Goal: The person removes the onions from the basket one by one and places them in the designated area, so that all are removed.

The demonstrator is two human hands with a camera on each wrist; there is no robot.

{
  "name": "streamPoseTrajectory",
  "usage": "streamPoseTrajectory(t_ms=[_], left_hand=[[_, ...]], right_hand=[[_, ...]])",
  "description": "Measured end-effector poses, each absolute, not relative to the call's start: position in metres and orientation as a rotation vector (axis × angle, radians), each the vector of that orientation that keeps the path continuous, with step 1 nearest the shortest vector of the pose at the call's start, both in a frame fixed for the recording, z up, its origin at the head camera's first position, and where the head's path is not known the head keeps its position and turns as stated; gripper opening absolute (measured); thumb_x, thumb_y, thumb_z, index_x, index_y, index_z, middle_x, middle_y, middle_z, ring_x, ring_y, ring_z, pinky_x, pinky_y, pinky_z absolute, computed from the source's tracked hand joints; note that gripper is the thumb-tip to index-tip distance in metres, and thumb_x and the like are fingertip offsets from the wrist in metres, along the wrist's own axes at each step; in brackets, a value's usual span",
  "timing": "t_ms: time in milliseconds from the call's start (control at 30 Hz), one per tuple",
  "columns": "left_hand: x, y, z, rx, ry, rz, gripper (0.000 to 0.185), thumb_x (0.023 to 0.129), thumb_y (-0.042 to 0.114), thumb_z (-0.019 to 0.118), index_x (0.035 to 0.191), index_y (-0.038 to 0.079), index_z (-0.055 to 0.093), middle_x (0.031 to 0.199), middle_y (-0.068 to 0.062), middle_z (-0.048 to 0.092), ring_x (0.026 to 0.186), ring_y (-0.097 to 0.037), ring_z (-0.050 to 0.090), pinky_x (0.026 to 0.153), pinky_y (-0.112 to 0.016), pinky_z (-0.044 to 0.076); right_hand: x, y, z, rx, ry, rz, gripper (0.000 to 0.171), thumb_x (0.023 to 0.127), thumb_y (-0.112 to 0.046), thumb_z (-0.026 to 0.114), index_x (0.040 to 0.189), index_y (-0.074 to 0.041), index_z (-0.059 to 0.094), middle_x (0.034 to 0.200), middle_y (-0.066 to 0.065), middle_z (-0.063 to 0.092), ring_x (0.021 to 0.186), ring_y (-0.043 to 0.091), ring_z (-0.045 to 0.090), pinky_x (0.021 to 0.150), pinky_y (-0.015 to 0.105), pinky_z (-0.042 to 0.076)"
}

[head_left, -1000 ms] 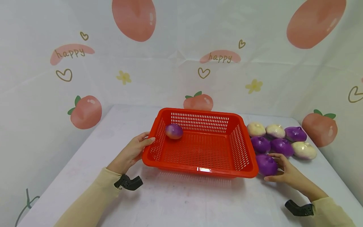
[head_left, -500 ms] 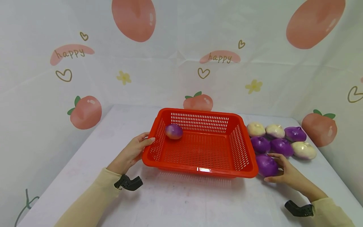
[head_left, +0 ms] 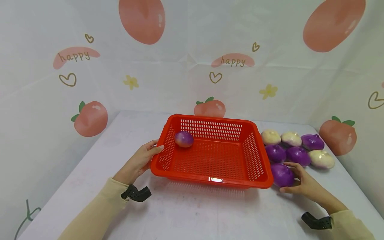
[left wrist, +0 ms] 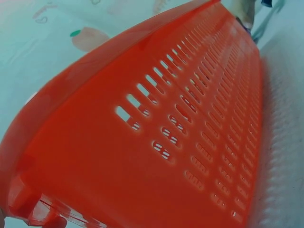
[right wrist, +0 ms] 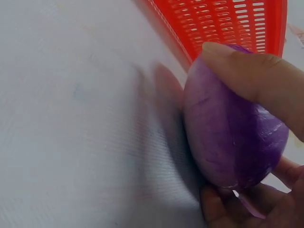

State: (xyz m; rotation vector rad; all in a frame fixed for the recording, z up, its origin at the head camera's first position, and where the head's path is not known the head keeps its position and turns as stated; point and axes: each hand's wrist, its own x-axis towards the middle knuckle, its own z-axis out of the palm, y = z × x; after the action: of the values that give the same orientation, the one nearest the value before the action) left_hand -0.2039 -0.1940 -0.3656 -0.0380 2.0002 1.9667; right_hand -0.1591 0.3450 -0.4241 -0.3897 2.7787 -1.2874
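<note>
My left hand (head_left: pixel 141 160) grips the left rim of a red perforated plastic basket (head_left: pixel 207 163), its thumb over the edge. The basket's long side fills much of the left wrist view. One purple turnip (head_left: pixel 184 139) with a paler end lies inside, against the left wall. To the right of the basket, my right hand (head_left: pixel 304 182) holds another purple turnip (head_left: pixel 281 175) between thumb and fingers. In the right wrist view the thumb lies across this turnip (right wrist: pixel 228 128), with fingers under its other side. It is low over the white table, close to the basket's right front corner.
Behind the right hand several more turnips sit in two rows, including a purple one (head_left: pixel 297 156) and a cream one (head_left: pixel 321 158). They stand close beside the basket's right wall. A white printed cloth (head_left: pixel 168 83) hangs behind the table (head_left: pixel 192 213).
The turnip in my right hand has shifted very slightly toward me and to the right. The left hand and the basket have stayed in place.
</note>
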Motion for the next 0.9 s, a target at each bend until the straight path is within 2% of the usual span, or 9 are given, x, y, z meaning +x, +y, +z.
streamPoseTrajectory(t_ms=[67,133,333,467,567,667,800,900], left_hand=[[-0.204,-0.194,-0.366,-0.035,2.001,1.965,0.057,0.100,0.026,0.053,0.147,0.004,0.031,0.139,-0.025,0.045,0.100,-0.018,0.064,0.086,-0.034,0.057],[-0.204,-0.194,-0.366,-0.039,2.001,1.965,0.056,0.100,0.026,0.053,0.147,0.004,0.031,0.139,-0.025,0.045,0.100,-0.018,0.064,0.086,-0.034,0.057],[-0.204,-0.194,-0.365,-0.061,2.004,1.957,0.057,0.100,0.027,0.054,0.147,0.005,0.031,0.139,-0.022,0.046,0.102,-0.019,0.063,0.088,-0.036,0.056],[-0.204,-0.194,-0.365,-0.056,1.995,1.959,0.057,0.100,0.027,0.053,0.147,0.005,0.031,0.139,-0.022,0.045,0.103,-0.020,0.063,0.088,-0.037,0.056],[-0.204,-0.194,-0.365,-0.057,1.999,1.955,0.057,0.100,0.028,0.053,0.147,0.005,0.031,0.139,-0.022,0.045,0.103,-0.020,0.063,0.088,-0.036,0.056],[-0.204,-0.193,-0.365,-0.064,1.997,1.956,0.057,0.100,0.027,0.053,0.147,0.005,0.031,0.139,-0.022,0.045,0.103,-0.020,0.063,0.088,-0.037,0.056],[-0.204,-0.194,-0.365,-0.062,1.991,1.957,0.057,0.100,0.027,0.053,0.147,0.005,0.030,0.139,-0.023,0.044,0.103,-0.020,0.063,0.089,-0.038,0.056],[-0.204,-0.193,-0.366,-0.061,1.994,1.954,0.057,0.100,0.027,0.053,0.147,0.004,0.031,0.138,-0.022,0.046,0.101,-0.020,0.064,0.088,-0.037,0.056]], right_hand=[[-0.159,0.348,-0.424,-0.438,2.776,-1.319,0.084,0.072,-0.002,0.081,0.136,0.004,0.026,0.131,-0.012,0.041,0.100,-0.023,0.036,0.077,0.009,0.047],[-0.159,0.352,-0.421,-0.493,2.755,-1.366,0.081,0.074,0.000,0.079,0.137,0.003,0.027,0.124,-0.026,0.038,0.102,-0.021,0.041,0.078,0.009,0.047],[-0.165,0.362,-0.395,-0.653,2.681,-1.469,0.068,0.079,0.011,0.069,0.137,-0.003,0.035,0.125,-0.029,0.049,0.110,-0.017,0.049,0.082,0.006,0.047],[-0.176,0.354,-0.363,-0.671,2.733,-1.445,0.057,0.086,0.008,0.063,0.136,-0.010,0.042,0.124,-0.030,0.051,0.109,-0.016,0.052,0.080,0.006,0.048],[-0.186,0.336,-0.338,-0.649,2.777,-1.410,0.047,0.092,0.000,0.060,0.134,-0.012,0.044,0.122,-0.029,0.053,0.106,-0.015,0.054,0.079,0.007,0.049],[-0.197,0.307,-0.316,-0.644,2.771,-1.375,0.040,0.096,-0.009,0.058,0.133,-0.008,0.044,0.122,-0.022,0.054,0.106,-0.012,0.055,0.081,0.009,0.049],[-0.216,0.263,-0.293,-0.709,2.702,-1.350,0.043,0.096,-0.017,0.061,0.134,-0.005,0.044,0.127,0.000,0.057,0.111,0.006,0.059,0.084,0.019,0.054],[-0.233,0.232,-0.284,-0.825,2.662,-1.319,0.044,0.094,-0.015,0.063,0.133,-0.003,0.046,0.127,0.013,0.057,0.113,0.022,0.060,0.086,0.023,0.055]])
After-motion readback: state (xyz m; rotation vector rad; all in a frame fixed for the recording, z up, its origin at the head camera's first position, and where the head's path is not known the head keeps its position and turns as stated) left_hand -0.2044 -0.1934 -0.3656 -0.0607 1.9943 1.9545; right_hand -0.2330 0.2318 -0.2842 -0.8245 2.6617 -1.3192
